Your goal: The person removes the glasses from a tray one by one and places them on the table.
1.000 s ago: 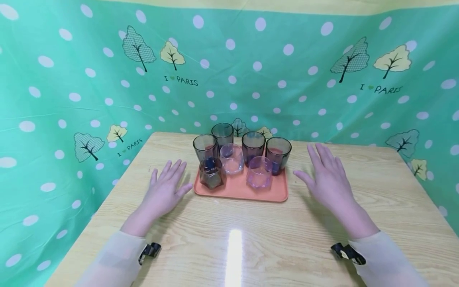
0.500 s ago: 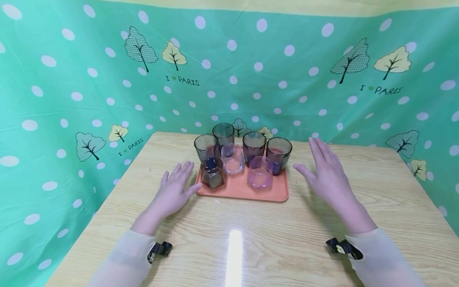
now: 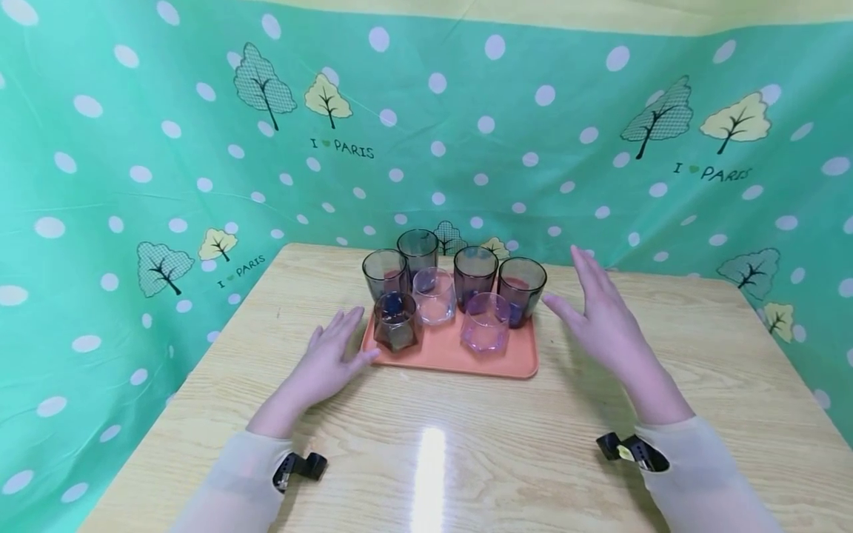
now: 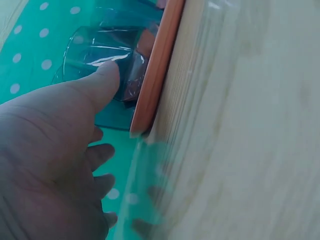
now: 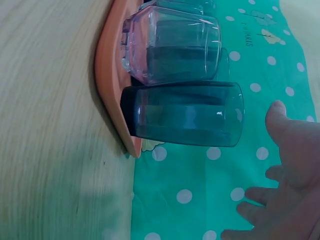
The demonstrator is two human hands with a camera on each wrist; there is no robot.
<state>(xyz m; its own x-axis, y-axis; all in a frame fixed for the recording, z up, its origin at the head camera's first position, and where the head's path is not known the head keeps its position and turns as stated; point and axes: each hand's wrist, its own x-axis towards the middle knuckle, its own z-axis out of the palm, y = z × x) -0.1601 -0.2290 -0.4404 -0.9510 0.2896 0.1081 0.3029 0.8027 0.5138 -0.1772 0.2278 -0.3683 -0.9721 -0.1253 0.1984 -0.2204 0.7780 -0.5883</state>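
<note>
A coral-pink tray (image 3: pixel 436 361) carries several glasses. Tall smoky tumblers, such as the rightmost tumbler (image 3: pixel 523 290), stand along its back and right. In front are a short dark faceted glass (image 3: pixel 396 326), a clear glass (image 3: pixel 435 300) and a pink-tinted glass (image 3: pixel 485 327). My left hand (image 3: pixel 326 363) is at the tray's left side, fingers extended, its thumb overlapping the front corner; contact cannot be made out. The right hand (image 3: pixel 603 322), fingers straight and thumb spread, hovers right of the rightmost tumbler. The right wrist view shows a gap between that hand (image 5: pixel 295 185) and the tumbler (image 5: pixel 190 115).
The tray stands toward the back of a pale wooden table (image 3: pixel 506 451). Behind and to both sides hangs a green polka-dot cloth (image 3: pixel 426 133) printed with trees. A bright light reflection (image 3: pixel 429 474) lies on the tabletop in front.
My left hand has moved right, up to the tray's left edge. The right hand has shifted slightly and turned more side-on beside the tumbler. The glasses and tray stay in place.
</note>
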